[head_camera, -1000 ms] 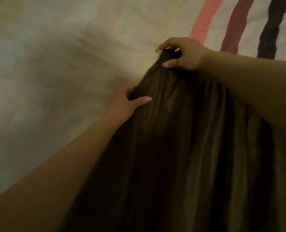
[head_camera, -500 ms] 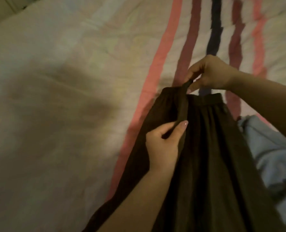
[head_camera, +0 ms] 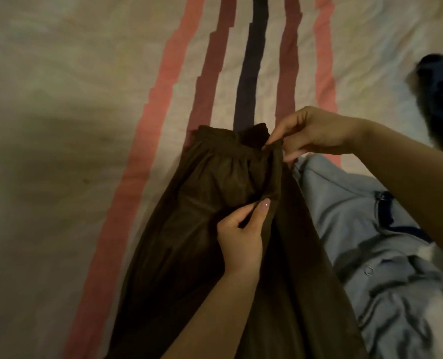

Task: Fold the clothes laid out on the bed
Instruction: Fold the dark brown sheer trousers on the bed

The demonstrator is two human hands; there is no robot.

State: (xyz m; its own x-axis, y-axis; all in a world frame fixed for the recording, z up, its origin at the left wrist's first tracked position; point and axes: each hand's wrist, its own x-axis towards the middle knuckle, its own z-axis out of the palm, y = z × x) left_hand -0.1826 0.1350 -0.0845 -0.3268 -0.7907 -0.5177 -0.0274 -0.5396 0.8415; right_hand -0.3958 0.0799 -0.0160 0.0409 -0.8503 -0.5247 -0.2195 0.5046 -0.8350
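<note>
Both forearms are bare, with no sleeve, watch or bracelet showing. The left hand (head_camera: pixel 241 242) has a longish thumbnail with pale pink glossy polish. The right hand (head_camera: pixel 316 130) shows no rings; its nails are turned away.

No readable text, labels, brand names, numbers or signs appear anywhere in the frame. The dark brown garment (head_camera: pixel 215 203) at centre, the light blue clothing (head_camera: pixel 357 229) at lower right and the striped bed cover (head_camera: pixel 85 99) carry no print or tags that can be read.
</note>
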